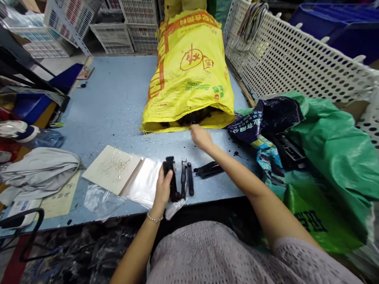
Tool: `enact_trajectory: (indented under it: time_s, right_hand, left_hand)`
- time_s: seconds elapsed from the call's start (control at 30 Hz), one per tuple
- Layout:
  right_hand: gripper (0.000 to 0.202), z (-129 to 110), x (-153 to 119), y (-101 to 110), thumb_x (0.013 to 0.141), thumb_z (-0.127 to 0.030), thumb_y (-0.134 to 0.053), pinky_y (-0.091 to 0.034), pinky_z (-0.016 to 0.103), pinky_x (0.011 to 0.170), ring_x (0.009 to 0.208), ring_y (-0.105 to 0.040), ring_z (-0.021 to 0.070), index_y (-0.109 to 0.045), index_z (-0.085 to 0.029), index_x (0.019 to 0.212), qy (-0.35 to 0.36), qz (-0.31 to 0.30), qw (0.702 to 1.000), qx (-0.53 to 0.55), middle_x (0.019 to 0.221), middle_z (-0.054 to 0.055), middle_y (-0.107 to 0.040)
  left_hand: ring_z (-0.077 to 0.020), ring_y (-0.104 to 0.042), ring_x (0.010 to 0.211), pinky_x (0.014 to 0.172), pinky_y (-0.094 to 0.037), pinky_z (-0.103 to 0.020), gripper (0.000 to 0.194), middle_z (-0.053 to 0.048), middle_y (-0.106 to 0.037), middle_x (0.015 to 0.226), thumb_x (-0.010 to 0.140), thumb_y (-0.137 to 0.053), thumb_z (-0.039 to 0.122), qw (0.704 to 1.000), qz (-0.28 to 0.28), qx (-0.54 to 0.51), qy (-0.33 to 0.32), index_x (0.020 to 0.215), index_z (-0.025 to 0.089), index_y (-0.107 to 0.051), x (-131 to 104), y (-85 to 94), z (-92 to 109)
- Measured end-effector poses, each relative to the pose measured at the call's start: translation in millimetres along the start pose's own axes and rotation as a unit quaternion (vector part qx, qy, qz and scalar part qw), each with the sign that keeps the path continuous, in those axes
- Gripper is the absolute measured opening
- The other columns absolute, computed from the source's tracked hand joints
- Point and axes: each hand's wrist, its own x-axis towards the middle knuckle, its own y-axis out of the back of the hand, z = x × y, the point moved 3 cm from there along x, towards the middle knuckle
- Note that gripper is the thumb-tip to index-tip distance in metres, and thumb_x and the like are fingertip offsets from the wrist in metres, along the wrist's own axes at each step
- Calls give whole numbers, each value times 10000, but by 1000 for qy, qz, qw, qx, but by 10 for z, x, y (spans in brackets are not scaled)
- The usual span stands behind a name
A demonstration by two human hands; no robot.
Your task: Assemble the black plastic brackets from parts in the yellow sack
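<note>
My left hand is closed around a long black plastic part at the near edge of the table. Just right of it, more slim black hinged pieces lie side by side. Another black piece rests flat beneath my right forearm. At the mouth of a yellow woven sack, my right hand has its fingers curled together; what they hold, if anything, is hidden. Dark objects show inside the sack's opening, too shadowed to make out.
Left of my hands lie clear plastic bags and a square board with small thin bits on it. A grey cloth and a bottle sit farther left. Green sacks and a white perforated panel bound the right side.
</note>
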Motion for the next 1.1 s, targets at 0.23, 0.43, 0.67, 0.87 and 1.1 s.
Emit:
enact_trajectory:
  time_s: [0.23, 0.43, 0.67, 0.87, 1.1]
  right_hand:
    - [268, 546, 612, 214, 961, -160, -431, -389, 333, 795, 1046, -529, 279, -650, -102, 1105, 26, -47, 997, -58, 1191, 209, -616]
    - [315, 394, 156, 402, 1015, -300, -364, -409, 287, 778, 850, -579, 195, -656, -183, 1011, 108, 11, 984, 144, 927, 71, -664]
    - [276, 450, -174, -90, 991, -310, -441, -402, 289, 819, 958, -583, 210, -658, -144, 1025, -14, -80, 993, 89, 1032, 117, -667]
    - [286, 421, -375, -29, 948, -375, -535, -432, 281, 810, 929, -608, 197, -660, -143, 1057, 34, -138, 981, 129, 1018, 97, -679]
    - [227, 412, -829, 71, 827, -320, -692, -435, 319, 798, 943, -605, 245, -685, -189, 1011, 78, -207, 972, 82, 999, 100, -675]
  left_hand:
    - [-263, -261, 1456, 1212, -218, -502, 527, -119, -314, 1508, 964, -439, 442, 976, -9, 187, -111, 1457, 267, -375, -38, -12, -87]
    - [-242, -366, 1401, 1186, -278, -462, 513, -103, -415, 1457, 945, -520, 375, 967, -35, 133, -213, 1434, 274, -401, 282, -124, 446]
    - [-264, -432, 1335, 1145, -324, -489, 468, -131, -501, 1378, 903, -566, 307, 945, -126, 216, -213, 1353, 212, -482, 553, -487, 306]
    - [-291, -429, 1327, 1132, -331, -510, 523, -145, -514, 1362, 870, -585, 251, 890, -161, 303, -302, 1371, 202, -443, 413, -614, 310]
    - [-404, -147, 1480, 1152, -114, -670, 870, -185, -312, 1556, 754, -708, 554, 856, -130, 419, -272, 1465, 216, -338, 51, -383, 165]
